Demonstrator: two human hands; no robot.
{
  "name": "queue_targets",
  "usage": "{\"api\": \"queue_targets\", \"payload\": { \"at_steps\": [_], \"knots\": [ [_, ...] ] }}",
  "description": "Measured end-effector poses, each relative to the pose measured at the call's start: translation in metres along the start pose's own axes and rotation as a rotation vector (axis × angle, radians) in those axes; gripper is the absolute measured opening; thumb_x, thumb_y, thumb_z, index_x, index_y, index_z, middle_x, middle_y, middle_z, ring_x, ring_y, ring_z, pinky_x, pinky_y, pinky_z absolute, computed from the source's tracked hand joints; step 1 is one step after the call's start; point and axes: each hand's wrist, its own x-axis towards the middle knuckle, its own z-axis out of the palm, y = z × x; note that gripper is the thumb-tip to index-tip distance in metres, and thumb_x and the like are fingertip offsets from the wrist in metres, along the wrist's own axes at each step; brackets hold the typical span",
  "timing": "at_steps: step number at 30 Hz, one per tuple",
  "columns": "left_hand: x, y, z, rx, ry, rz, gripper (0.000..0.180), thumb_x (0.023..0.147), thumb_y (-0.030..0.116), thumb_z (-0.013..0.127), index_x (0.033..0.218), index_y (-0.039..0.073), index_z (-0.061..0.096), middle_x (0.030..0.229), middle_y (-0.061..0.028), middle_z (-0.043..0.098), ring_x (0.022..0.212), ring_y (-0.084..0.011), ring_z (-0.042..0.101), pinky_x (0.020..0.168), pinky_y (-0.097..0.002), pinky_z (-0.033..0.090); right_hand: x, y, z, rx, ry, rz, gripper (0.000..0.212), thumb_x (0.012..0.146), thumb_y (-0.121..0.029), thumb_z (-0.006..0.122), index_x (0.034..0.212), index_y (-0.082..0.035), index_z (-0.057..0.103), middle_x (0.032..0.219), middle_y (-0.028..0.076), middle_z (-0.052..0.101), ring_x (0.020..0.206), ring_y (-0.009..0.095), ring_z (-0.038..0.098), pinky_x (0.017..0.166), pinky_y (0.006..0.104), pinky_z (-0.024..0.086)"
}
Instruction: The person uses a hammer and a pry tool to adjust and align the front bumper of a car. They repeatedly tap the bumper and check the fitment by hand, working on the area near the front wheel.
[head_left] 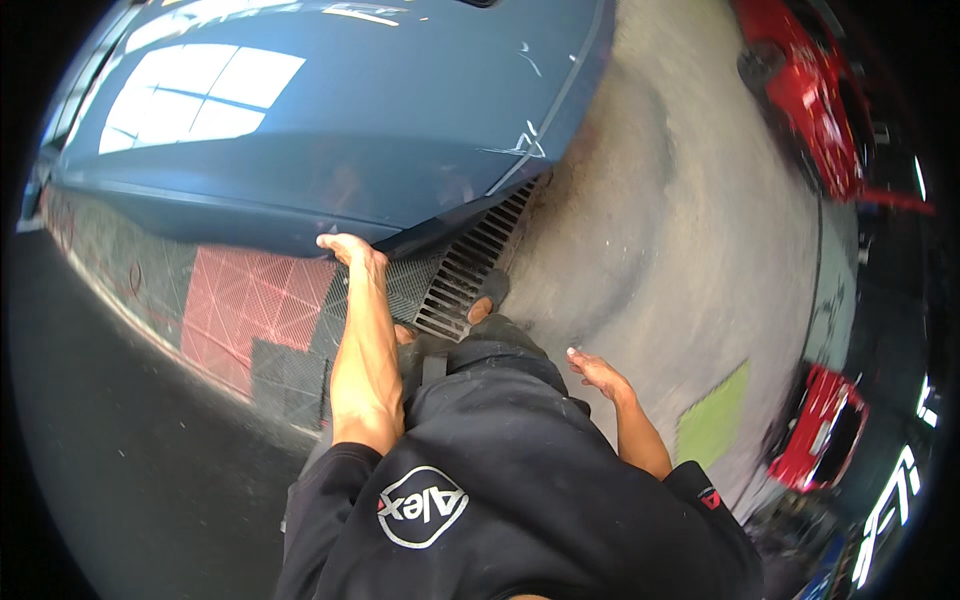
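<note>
My left hand (pixel 355 249) rests at the lower edge of a blue-grey car's body (pixel 400 120), fingers stretched to the left along the paintwork. Part of that hand's far side is hard to make out against the panel. My right hand (pixel 597 373) hangs in the air beside my body, fingers out and loosely apart, holding nothing. Glossy paint on the car mirrors a large window, and light marks (pixel 528 140) show near its right corner.
A slatted floor drain (pixel 475 265) runs under the car by my shoe (pixel 488 295). Red mats (pixel 250 310) and grey floor tiles (pixel 290 375) lie to the left. A green mat (pixel 712 413) is at right; two red cars (pixel 815 100) (pixel 820 428) stand farther off.
</note>
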Motion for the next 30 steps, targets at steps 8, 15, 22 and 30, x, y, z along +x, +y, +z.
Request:
{"api": "queue_targets", "payload": {
  "at_steps": [8,15,22,30],
  "knots": [
    [-0.020,-0.106,0.050,0.237,-0.020,-0.090,0.099,0.096,0.081,0.019,0.166,0.013,0.011,0.171,-0.0163,0.016,0.152,-0.0392,0.030,0.121,-0.0591,0.022,0.072,0.187,-0.008,0.329,-0.141,0.084,0.082,0.102,-0.063,0.048,0.154,0.001,0.042,0.159,0.020,0.044,0.149,0.036,0.039,0.116,0.0570,0.035],
    [-0.059,-0.202,0.111,0.347,-0.308,-0.124,0.100,0.099,0.074,0.041,0.165,0.008,0.007,0.171,-0.0175,0.018,0.148,-0.0374,0.039,0.119,-0.0590,0.029,0.013,0.156,-0.106,0.514,0.150,-0.032,0.089,0.103,-0.063,0.049,0.160,0.002,0.027,0.162,0.021,0.038,0.149,0.038,0.039,0.114,0.0593,0.036],
    [-0.044,-0.241,0.134,0.370,-0.226,-0.091,0.091,0.099,0.061,0.059,0.161,0.006,0.022,0.166,-0.0128,0.031,0.136,-0.0340,0.055,0.108,-0.0549,0.045,0.026,0.177,-0.135,0.693,0.292,-0.076,0.089,0.100,-0.063,0.053,0.158,0.001,0.033,0.159,0.020,0.044,0.146,0.037,0.044,0.113,0.0561,0.038],
    [-0.023,-0.263,0.126,0.446,-0.075,0.151,0.065,0.099,0.060,0.060,0.131,0.004,0.049,0.135,-0.0134,0.062,0.102,-0.0273,0.072,0.084,-0.0429,0.056,0.053,0.178,-0.157,0.625,0.280,0.028,0.067,0.103,-0.051,0.055,0.147,0.000,0.054,0.133,0.017,0.066,0.114,0.026,0.062,0.099,0.0400,0.049]
  ]
}}
